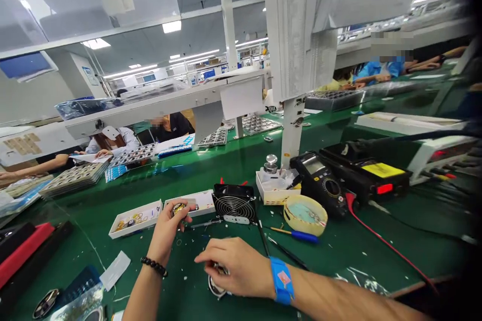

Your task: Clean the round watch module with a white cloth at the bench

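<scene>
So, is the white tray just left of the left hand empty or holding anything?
Holding something: small gold-coloured pieces lie scattered in the white tray.

My feed is bright, lit by white ceiling lights (171, 26); I see glare on the tabletop (211, 168), stretched edges and a dark, blurred right margin

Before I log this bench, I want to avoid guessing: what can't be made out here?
All in the head view:
Round metal piece: mostly covered by the right hand; whether it is gripped is unclear.
Gold-toned piece: partly hidden by the left hand.
Small parts in the white box: too small to identify.
Multimeter screen: too small to read.
Hanging papers: cut off by the top edge.
</scene>
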A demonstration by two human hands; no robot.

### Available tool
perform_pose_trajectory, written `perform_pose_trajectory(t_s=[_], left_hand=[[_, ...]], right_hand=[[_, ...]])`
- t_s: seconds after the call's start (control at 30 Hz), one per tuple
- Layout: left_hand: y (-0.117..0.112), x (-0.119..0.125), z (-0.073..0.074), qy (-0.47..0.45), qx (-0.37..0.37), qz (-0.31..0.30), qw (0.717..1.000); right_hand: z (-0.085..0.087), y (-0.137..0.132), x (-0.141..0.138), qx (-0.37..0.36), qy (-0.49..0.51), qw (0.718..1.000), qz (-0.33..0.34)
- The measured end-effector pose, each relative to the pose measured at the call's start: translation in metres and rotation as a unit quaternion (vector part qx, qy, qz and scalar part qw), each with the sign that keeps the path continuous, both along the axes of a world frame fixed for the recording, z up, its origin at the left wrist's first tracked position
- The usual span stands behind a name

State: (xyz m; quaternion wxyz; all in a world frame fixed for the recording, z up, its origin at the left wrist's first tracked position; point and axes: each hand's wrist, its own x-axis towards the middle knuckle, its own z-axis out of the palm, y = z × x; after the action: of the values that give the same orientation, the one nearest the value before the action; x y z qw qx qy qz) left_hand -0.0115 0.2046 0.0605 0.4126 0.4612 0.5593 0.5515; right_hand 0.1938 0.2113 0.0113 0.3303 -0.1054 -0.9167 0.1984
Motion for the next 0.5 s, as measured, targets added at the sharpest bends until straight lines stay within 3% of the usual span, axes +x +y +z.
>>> perform_pose_trajectory(t_s=[0.1, 0.27, 0.33, 0.5], left_hand=[[0.000, 0.007, 0.000, 0.017, -0.009, -0.006, 1.000], [0.001, 0.013, -0.002, 0.045, -0.015, -0.022, 0.999], [0.002, 0.013, -0.004, 0.053, -0.018, -0.021, 0.998], [0.005, 0.013, -0.007, 0.048, -0.027, -0.015, 0.998]], right_hand=[[0.004, 0.003, 0.003, -0.067, 0.045, 0.997, 0.007], [0.020, 0.013, 0.011, -0.185, 0.084, 0.978, -0.036], [0.021, 0.019, 0.015, -0.172, 0.043, 0.983, -0.051], [0.006, 0.028, 0.017, -0.038, -0.123, 0.986, -0.103]])
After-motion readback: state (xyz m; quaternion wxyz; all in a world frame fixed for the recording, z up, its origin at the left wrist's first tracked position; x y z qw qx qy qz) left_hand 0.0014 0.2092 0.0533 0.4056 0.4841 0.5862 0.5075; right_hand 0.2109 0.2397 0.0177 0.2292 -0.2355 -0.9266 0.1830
